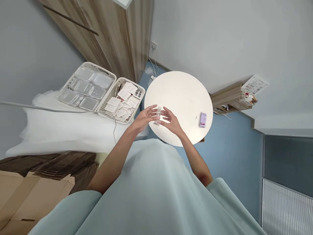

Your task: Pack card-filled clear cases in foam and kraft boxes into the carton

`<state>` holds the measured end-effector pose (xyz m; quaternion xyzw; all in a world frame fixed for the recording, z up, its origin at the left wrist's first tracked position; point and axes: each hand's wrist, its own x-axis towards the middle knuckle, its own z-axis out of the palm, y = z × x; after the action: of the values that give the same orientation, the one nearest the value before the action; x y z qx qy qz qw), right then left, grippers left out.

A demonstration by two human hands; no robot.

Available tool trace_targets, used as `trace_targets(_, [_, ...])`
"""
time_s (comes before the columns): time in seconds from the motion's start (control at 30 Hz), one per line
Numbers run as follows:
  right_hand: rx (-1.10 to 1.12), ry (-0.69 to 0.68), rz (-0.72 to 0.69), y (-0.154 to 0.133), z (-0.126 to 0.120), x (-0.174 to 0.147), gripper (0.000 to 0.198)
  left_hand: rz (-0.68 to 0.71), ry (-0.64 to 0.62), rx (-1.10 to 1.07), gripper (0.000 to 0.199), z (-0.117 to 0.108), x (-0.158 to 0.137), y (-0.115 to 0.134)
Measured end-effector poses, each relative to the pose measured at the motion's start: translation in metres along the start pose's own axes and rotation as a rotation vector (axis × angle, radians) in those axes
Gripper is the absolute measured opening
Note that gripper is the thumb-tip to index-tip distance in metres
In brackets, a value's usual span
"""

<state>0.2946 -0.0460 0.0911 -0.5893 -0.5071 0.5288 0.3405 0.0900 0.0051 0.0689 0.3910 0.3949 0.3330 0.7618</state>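
Note:
Over the left part of the round white table [178, 94], my two hands face each other around a small clear plastic piece [158, 113] with a shiny, patterned surface. Its exact kind is too small to make out. The fingertips and thumb of my left hand [143, 119] close on its left side. From the right, the thumb and fingers of my right hand [173, 123] meet its other side. Just beneath it, a row of small dark reddish items [156, 123] shows near the table's front edge; I cannot tell whether they touch the piece.
A purple packet or phone [202, 120] lies at the table's right. Left are a basket [143, 92] of white cards and a basket [84, 64] of clear plastic sleeves, with a grey cable [49, 108] across. Cardboard [36, 195] lies lower left; a wooden shelf [227, 94] stands right.

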Motion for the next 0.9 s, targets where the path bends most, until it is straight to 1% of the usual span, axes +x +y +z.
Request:
trace_targets(0.2, [0.127, -0.028, 0.041, 0.022, -0.042, -0.035, 0.107, -0.042, -0.037, 0.043, 0.089, 0.053, -0.002, -0.018])
trace_targets(0.4, [0.167, -0.034, 0.076, 0.043, -0.077, -0.063, 0.106, -0.105, -0.092, 0.17, 0.094, 0.093, 0.003, -0.031])
trace_targets(0.5, [0.191, -0.065, 0.091, 0.054, -0.093, -0.072, 0.103, -0.126, -0.107, 0.227, 0.099, 0.107, 0.007, -0.041])
trace_targets(0.63, [0.218, -0.075, 0.108, 0.068, -0.109, -0.082, 0.102, -0.117, -0.067, 0.258, 0.103, 0.123, 0.011, -0.058])
trace_targets(0.77, [0.253, -0.066, 0.096, 0.079, -0.118, -0.091, 0.1, -0.122, -0.058, 0.272, 0.109, 0.136, 0.01, -0.069])
trace_targets(0.9, [0.26, -0.057, 0.097, 0.087, -0.121, -0.096, 0.098, -0.138, -0.067, 0.279, 0.108, 0.143, 0.007, -0.071])
